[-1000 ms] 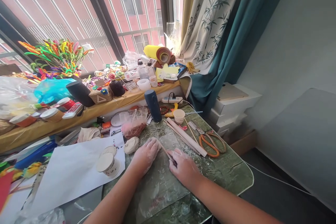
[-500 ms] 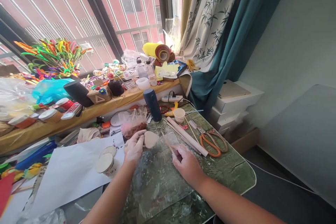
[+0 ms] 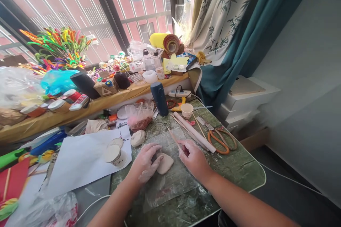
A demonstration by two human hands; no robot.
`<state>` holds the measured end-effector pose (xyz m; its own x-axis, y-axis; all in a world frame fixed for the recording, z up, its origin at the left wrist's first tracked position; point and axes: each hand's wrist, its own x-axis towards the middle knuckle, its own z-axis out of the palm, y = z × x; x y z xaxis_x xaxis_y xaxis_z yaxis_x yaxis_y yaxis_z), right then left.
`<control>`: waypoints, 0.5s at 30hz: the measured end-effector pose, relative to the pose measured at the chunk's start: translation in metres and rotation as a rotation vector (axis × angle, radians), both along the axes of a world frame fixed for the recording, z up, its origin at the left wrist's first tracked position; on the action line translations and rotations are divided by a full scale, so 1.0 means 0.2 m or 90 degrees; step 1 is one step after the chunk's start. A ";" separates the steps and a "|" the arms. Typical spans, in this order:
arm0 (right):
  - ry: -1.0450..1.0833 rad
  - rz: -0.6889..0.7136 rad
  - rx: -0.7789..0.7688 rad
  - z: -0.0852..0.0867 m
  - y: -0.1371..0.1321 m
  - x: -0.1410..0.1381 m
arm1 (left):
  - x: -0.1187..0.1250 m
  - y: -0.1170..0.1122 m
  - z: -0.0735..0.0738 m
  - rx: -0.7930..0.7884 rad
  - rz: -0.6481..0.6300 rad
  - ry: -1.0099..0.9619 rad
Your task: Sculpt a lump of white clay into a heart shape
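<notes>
A flat, rounded piece of pale clay (image 3: 165, 164) lies on a clear plastic sheet (image 3: 170, 188) over the green tabletop. My left hand (image 3: 146, 163), dusted white, is curled at its left edge, with thumb and fingers closed against it. In the fingers of my right hand (image 3: 194, 158) is a thin wooden stick (image 3: 173, 136), its tip pointing up and left, apart from the clay. A rounded lump of clay (image 3: 137, 138) sits just beyond my left hand.
Scissors (image 3: 218, 138) with orange handles, a pale roller (image 3: 195, 133) and a paper cup (image 3: 187, 110) lie right and back. A dark blue cylinder (image 3: 159, 99) stands behind. White paper (image 3: 87, 159) with lidded cups (image 3: 113, 153) is at left. Crowded sill (image 3: 106, 104) beyond.
My left hand has come down and nearer, bringing the flat clay from above the table onto the sheet. The clay lump behind it now shows. My right hand still holds the stick. The view has shifted.
</notes>
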<state>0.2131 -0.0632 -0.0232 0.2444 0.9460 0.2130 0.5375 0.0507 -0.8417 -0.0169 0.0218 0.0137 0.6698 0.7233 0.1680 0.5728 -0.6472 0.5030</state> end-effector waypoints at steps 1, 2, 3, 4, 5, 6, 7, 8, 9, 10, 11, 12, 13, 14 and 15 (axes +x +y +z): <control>-0.013 0.004 -0.003 0.00 0.00 0.00 | -0.01 -0.01 0.00 0.023 -0.001 -0.001; -0.032 0.012 -0.006 -0.01 0.00 -0.01 | -0.02 -0.02 0.00 0.040 -0.005 0.000; -0.059 0.023 -0.008 -0.01 -0.01 -0.01 | -0.03 -0.04 0.00 0.053 -0.016 0.004; -0.094 0.036 -0.008 -0.01 -0.01 -0.02 | -0.03 -0.06 -0.01 0.066 -0.035 0.011; -0.135 0.049 -0.006 -0.01 -0.02 -0.03 | -0.04 -0.08 -0.02 0.078 -0.064 0.020; -0.180 0.064 -0.004 -0.02 -0.02 -0.04 | -0.05 -0.11 -0.03 0.095 -0.095 0.028; -0.225 0.078 -0.002 -0.01 -0.03 -0.05 | -0.07 -0.13 -0.05 0.115 -0.126 0.036; -0.265 0.096 0.000 -0.01 -0.03 -0.06 | -0.08 -0.14 -0.07 0.133 -0.158 0.038; -0.297 0.115 0.001 0.00 -0.03 -0.07 | -0.09 -0.15 -0.09 0.146 -0.184 0.036; -0.322 0.135 0.001 0.00 -0.04 -0.07 | -0.10 -0.15 -0.11 0.154 -0.201 0.032; -0.340 0.155 0.000 0.01 -0.04 -0.07 | -0.10 -0.15 -0.13 0.159 -0.212 0.027; -0.351 0.173 -0.002 0.02 -0.05 -0.07 | -0.11 -0.15 -0.14 0.161 -0.215 0.022; -0.357 0.189 -0.003 0.03 -0.05 -0.07 | -0.11 -0.14 -0.15 0.161 -0.216 0.018; -0.360 0.202 -0.005 0.04 -0.05 -0.07 | -0.11 -0.14 -0.15 0.161 -0.217 0.015; -0.360 0.212 -0.005 0.04 -0.06 -0.07 | -0.11 -0.13 -0.16 0.159 -0.218 0.011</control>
<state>0.1999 -0.0749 -0.0156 -0.2088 0.9539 0.2155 0.8541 0.2852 -0.4350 -0.0389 -0.0051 -0.0179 0.8690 0.3964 0.2960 0.3102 -0.9027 0.2983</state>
